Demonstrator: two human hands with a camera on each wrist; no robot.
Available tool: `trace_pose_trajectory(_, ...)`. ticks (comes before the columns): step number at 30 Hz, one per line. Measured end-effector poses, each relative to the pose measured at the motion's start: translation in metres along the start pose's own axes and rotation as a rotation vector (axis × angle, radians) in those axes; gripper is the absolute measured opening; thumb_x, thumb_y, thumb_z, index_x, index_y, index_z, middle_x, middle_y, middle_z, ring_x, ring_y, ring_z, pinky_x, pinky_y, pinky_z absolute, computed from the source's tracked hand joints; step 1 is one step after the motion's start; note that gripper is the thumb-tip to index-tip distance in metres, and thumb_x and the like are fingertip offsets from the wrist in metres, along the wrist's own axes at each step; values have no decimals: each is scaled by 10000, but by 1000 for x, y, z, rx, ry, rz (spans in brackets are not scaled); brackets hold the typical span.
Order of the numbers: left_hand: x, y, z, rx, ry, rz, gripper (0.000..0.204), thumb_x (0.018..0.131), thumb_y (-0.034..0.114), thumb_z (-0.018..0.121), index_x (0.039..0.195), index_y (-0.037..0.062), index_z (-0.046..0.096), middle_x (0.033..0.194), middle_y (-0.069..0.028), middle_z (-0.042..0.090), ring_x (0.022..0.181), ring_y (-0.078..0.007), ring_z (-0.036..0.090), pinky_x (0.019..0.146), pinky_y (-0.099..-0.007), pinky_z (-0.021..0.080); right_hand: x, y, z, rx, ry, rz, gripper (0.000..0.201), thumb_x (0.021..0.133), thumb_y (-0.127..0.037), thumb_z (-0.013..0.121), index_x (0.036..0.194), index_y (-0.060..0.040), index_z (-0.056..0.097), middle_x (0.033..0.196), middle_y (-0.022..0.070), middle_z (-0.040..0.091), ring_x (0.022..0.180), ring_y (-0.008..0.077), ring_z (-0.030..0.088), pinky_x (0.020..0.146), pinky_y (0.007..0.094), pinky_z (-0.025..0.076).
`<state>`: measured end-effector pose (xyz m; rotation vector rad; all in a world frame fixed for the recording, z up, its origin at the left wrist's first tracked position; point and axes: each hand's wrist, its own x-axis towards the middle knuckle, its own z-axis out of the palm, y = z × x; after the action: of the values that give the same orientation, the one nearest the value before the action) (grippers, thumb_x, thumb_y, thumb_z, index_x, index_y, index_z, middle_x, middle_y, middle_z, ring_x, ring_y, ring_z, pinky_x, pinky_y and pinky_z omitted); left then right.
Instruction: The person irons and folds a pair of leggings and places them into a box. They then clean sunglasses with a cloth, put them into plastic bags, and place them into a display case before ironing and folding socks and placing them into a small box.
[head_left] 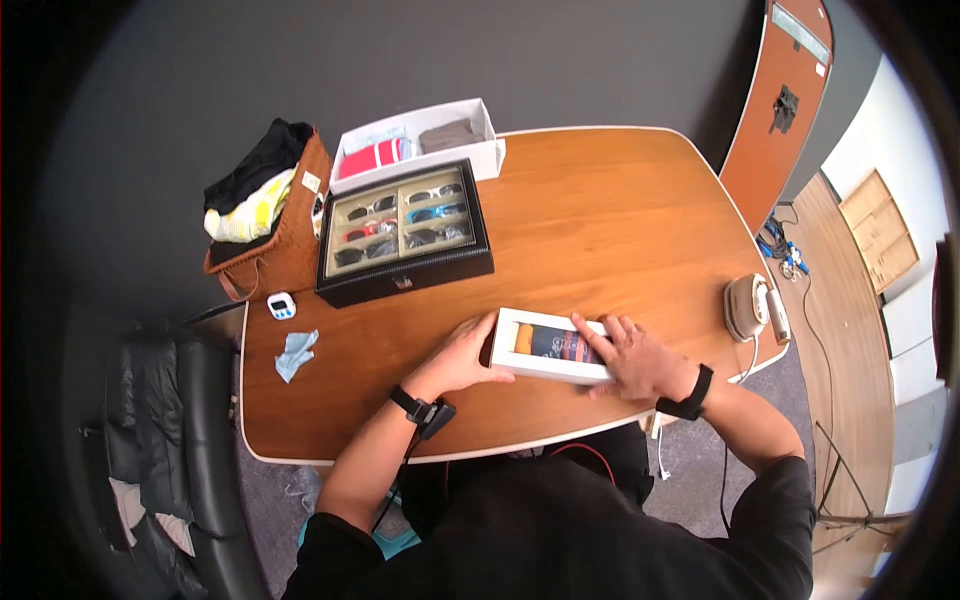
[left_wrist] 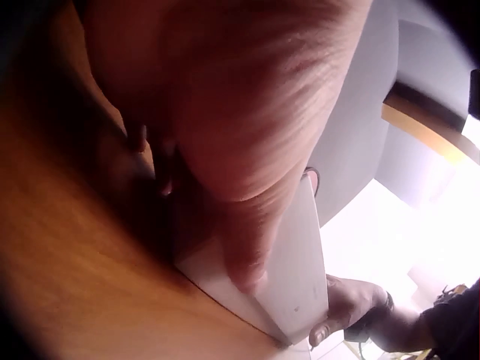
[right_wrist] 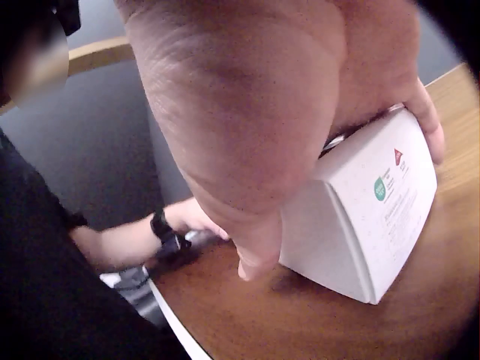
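A long white box [head_left: 540, 369] lies on the table in front of me. Through its open or windowed top shows a dark blue item [head_left: 545, 342] with red stripes and a yellow-orange end. My left hand [head_left: 462, 360] grips the box's left end, thumb along the near side. Over the right end spreads my right hand [head_left: 640, 362], its thumb on the near wall and fingers across the top. In the right wrist view, the box's end wall [right_wrist: 390, 202] carries small print with green and red marks. The left hand's fingertips on the far side are mostly hidden.
Behind the box stands a black display case [head_left: 405, 285] of sunglasses, with a white carton [head_left: 488, 155] of folded cloth beyond. A brown basket [head_left: 290, 215] of clothes, a small white timer [head_left: 281, 305] and a light blue cloth [head_left: 296, 355] are left. A cream-coloured appliance [head_left: 745, 305] stands right.
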<state>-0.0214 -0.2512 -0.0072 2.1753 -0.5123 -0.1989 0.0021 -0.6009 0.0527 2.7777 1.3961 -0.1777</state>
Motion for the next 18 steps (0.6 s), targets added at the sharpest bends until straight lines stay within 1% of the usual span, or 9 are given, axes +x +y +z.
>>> trace_pose_trajectory(3,6,4,-4,219,-27,57,1146,744,333,970,1629,-6,326,1597,-268,487,1483,-430,468,1241,-494,391,5,-29,-15,-120,-215,106,1204,905,-654,719,1749,-124,44,1201,303,585,1028,425,652,876,495,576)
trace_pose_trajectory(6,0,4,1,418,38,120,1129,760,321,958,1620,-42,323,1612,-283,468,1471,-435,480,1240,-488,392,6,-31,-21,-38,-206,212,1175,912,-616,719,1754,-178,28,1194,320,595,998,433,682,846,498,592)
trace_pose_trajectory(7,-7,11,-1,400,87,22,1116,756,313,957,1614,-42,338,1607,-285,472,1470,-433,482,1235,-488,398,8,-27,-19,-40,-207,212,1175,912,-616,719,1754,-178,28,1194,320,595,998,433,682,846,498,592)
trace_pose_trajectory(9,-25,23,-14,383,183,-87,1026,751,286,950,1578,-25,430,1573,-272,508,1448,-419,510,1201,-486,430,18,-4,-11,25,-171,594,1184,903,-607,727,1750,-154,35,1203,331,613,1028,455,698,870,497,598)
trace_pose_trajectory(10,-33,24,-28,382,183,-90,1026,751,286,950,1578,-25,430,1573,-272,508,1448,-419,510,1201,-486,430,26,14,-13,62,-160,653,1197,898,-631,715,1746,-131,34,1228,335,636,1080,469,708,895,509,599)
trace_pose_trajectory(12,-46,22,-61,602,425,41,938,768,301,941,1543,2,506,1553,-235,534,1443,-416,507,1191,-519,417,46,46,-4,91,-82,677,1218,886,-688,704,1742,-109,60,1253,341,648,1118,465,712,942,511,591)
trace_pose_trajectory(14,-48,24,-99,781,570,-21,896,778,327,934,1526,29,542,1567,-202,528,1471,-413,465,1209,-556,366,85,55,-13,114,-80,671,1225,881,-743,676,1742,-108,77,1281,352,641,1145,465,708,968,509,583)
trace_pose_trajectory(16,-44,5,-128,876,512,-145,983,776,410,929,1592,82,489,1652,-187,443,1538,-415,366,1255,-584,279,134,54,-30,136,-97,652,1258,856,-907,559,1740,-121,132,1391,361,610,1221,454,690,1023,513,562)
trace_pose_trajectory(18,-37,-21,-140,912,405,-239,1021,812,457,901,1643,107,422,1714,-189,355,1575,-431,306,1270,-617,243,181,61,-35,289,-94,608,1193,897,-921,459,1743,-145,137,1419,334,617,1260,439,674,1042,514,553)
